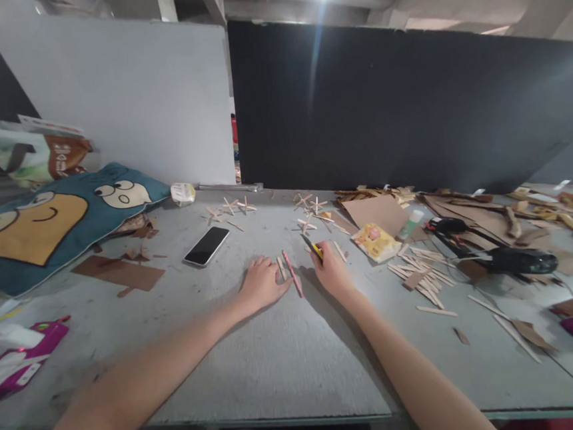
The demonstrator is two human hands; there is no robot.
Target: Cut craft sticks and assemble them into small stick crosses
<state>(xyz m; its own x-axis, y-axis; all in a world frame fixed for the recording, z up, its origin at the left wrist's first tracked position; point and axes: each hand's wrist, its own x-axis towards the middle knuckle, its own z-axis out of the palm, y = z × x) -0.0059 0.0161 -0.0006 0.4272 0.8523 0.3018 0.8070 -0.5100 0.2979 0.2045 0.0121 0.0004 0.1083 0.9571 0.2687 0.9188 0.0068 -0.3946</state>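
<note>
My left hand (264,282) rests on the grey table, its thumb stretched apart from the curled fingers. Right beside its fingertips lies a short wooden craft stick (281,268). A pink-and-red striped pencil (292,273) lies just past the stick, with the thumb tip close to it; whether they touch, I cannot tell. My right hand (330,268) is closed around a yellow-and-black utility knife (313,247), which points away to the upper left. Beyond the hands, several craft sticks (307,224) lie loose or crossed in small star shapes.
A phone (207,246) lies left of my hands. To the right are a yellow snack packet (376,242), a pile of craft sticks (425,275), a black glue gun (521,260) and cardboard scraps (374,214). A blue cushion (101,218) fills the far left, before upright partition boards (382,113).
</note>
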